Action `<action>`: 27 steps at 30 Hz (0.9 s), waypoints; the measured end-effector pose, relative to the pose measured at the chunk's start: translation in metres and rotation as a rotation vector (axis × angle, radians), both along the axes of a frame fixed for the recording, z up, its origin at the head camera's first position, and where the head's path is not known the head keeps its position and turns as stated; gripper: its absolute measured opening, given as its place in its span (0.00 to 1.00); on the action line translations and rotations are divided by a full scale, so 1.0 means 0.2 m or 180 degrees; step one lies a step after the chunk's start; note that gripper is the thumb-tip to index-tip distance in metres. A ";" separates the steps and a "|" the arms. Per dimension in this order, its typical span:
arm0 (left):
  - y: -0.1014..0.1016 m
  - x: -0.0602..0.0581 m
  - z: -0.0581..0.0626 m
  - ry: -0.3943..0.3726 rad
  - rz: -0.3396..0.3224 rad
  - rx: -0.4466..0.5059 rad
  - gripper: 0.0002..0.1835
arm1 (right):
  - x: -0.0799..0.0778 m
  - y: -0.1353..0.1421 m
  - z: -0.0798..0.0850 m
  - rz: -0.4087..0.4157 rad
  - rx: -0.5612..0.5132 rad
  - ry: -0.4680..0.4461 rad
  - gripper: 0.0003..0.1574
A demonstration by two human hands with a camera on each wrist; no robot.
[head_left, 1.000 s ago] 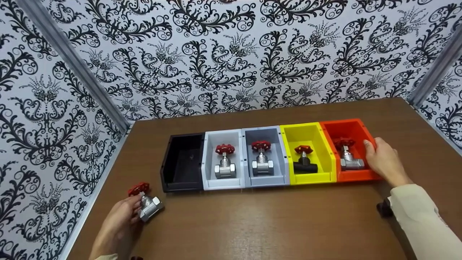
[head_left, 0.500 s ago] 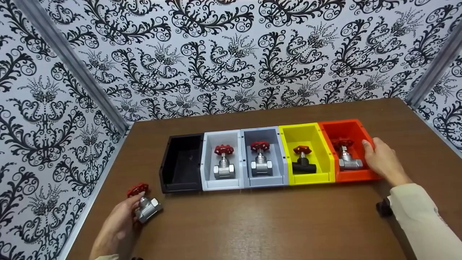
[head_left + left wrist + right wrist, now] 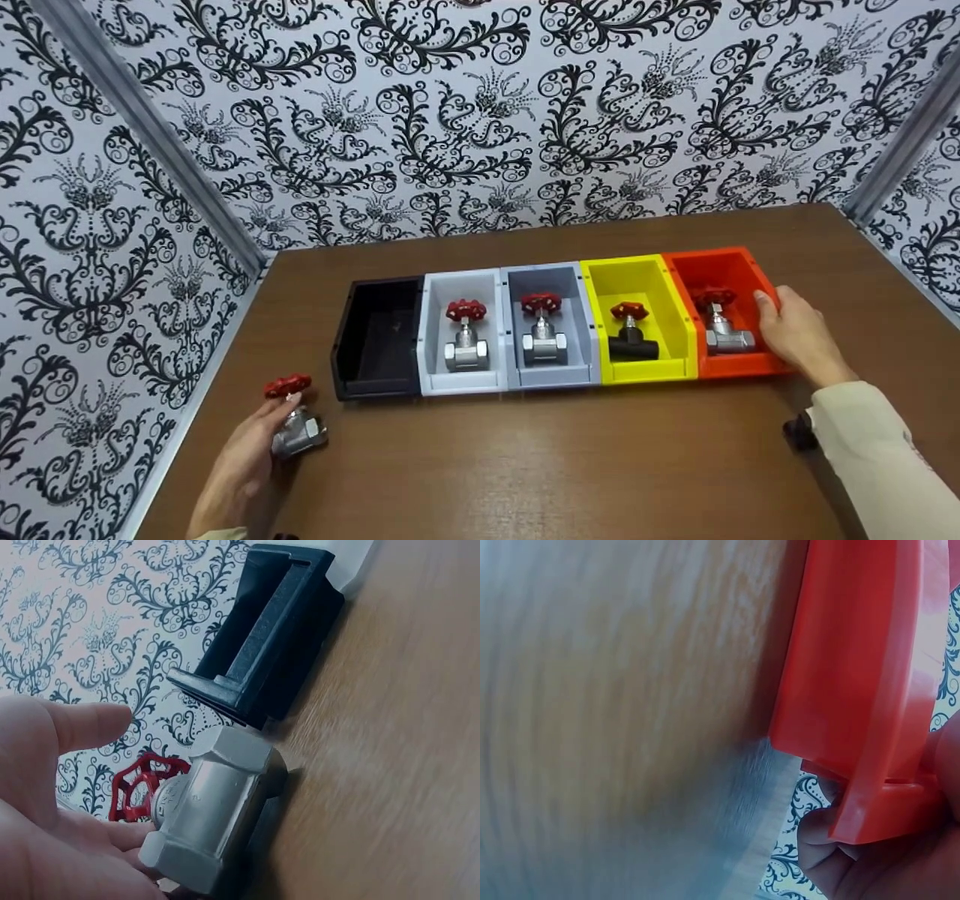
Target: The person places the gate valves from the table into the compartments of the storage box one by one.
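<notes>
At the table's left, a metal valve with a red handwheel (image 3: pixel 298 435) stands on the wood. My left hand (image 3: pixel 244 450) is beside it; in the left wrist view the thumb (image 3: pixel 94 726) is apart from the valve body (image 3: pixel 217 802), and the other fingers lie behind it, partly hidden. My right hand (image 3: pixel 802 334) grips the outer side wall of the red bin (image 3: pixel 742 366), thumb over the rim. Inside that bin lies a metal valve (image 3: pixel 726 334). The right wrist view shows fingertips (image 3: pixel 817 829) curled under the bin's edge.
Joined to the red bin in a row are a yellow bin (image 3: pixel 679 367) with a black-bodied valve (image 3: pixel 634 345), a grey bin (image 3: pixel 517 371) and a white bin (image 3: pixel 431 379), each with a metal valve, and a black bin (image 3: pixel 382 388). A patterned wall (image 3: pixel 465 135) stands behind.
The valve at the left has gone from tilted to more upright, and my left hand's fingers have straightened and loosened from it. My right hand stays on the red bin.
</notes>
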State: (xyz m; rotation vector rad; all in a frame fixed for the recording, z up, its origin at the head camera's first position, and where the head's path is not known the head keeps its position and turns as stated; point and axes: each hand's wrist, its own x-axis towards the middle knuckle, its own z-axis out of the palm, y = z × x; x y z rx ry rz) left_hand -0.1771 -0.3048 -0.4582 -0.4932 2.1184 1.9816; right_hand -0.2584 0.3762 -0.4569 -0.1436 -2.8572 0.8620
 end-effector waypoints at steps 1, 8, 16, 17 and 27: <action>0.00 0.00 0.00 -0.0001 0.0008 -0.0021 0.40 | 0.00 0.00 0.00 0.0001 -0.0004 0.0006 0.29; -0.01 0.02 -0.03 0.0161 -0.0176 -0.0156 0.41 | 0.00 0.00 0.00 -0.0021 -0.0001 0.0020 0.29; -0.03 0.04 -0.07 0.0275 0.0037 -0.0466 0.38 | 0.00 -0.01 0.01 -0.0019 -0.0011 0.0012 0.29; -0.03 0.04 -0.06 0.0250 0.0056 -0.0497 0.38 | -0.01 -0.01 0.01 -0.0020 -0.0019 -0.0001 0.29; -0.06 0.05 -0.01 0.0014 0.0221 -0.0084 0.36 | 0.00 -0.01 0.00 -0.0021 -0.0029 -0.0073 0.31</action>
